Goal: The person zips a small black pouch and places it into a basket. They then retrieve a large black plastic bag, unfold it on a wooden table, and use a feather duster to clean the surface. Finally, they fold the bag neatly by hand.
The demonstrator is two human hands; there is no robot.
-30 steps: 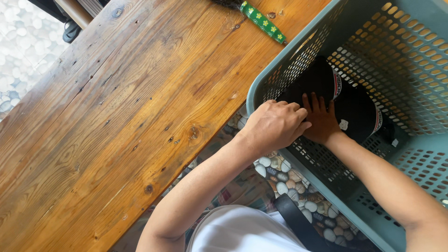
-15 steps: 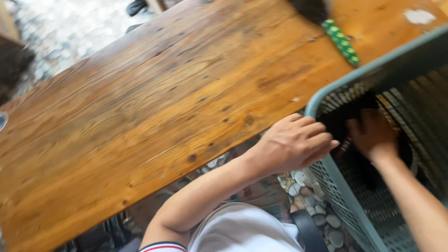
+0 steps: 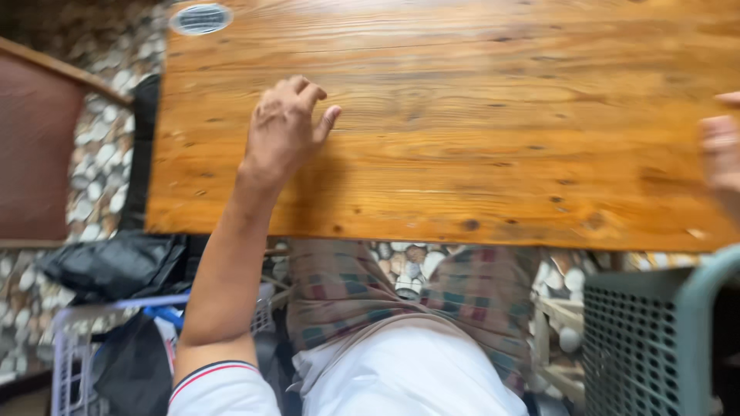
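Note:
My left hand (image 3: 284,127) rests palm down on the wooden table (image 3: 478,115), fingers slightly spread, holding nothing. Only the fingers of my right hand (image 3: 721,150) show at the right edge of the view, over the table top; nothing is visible in them. A teal plastic laundry basket (image 3: 655,339) with a perforated wall stands at the lower right, below the table's near edge and apart from both hands.
A pale lilac basket (image 3: 73,350) with dark clothes (image 3: 116,266) sits at the lower left on the pebble floor (image 3: 96,166). A brown wooden piece (image 3: 35,154) stands at the left. A small round metal lid (image 3: 200,18) lies at the table's far left corner.
Both hands left the teal basket. My left hand moved onto the table top and my right hand went to the right edge; the view swung left, pushing the basket to the lower right.

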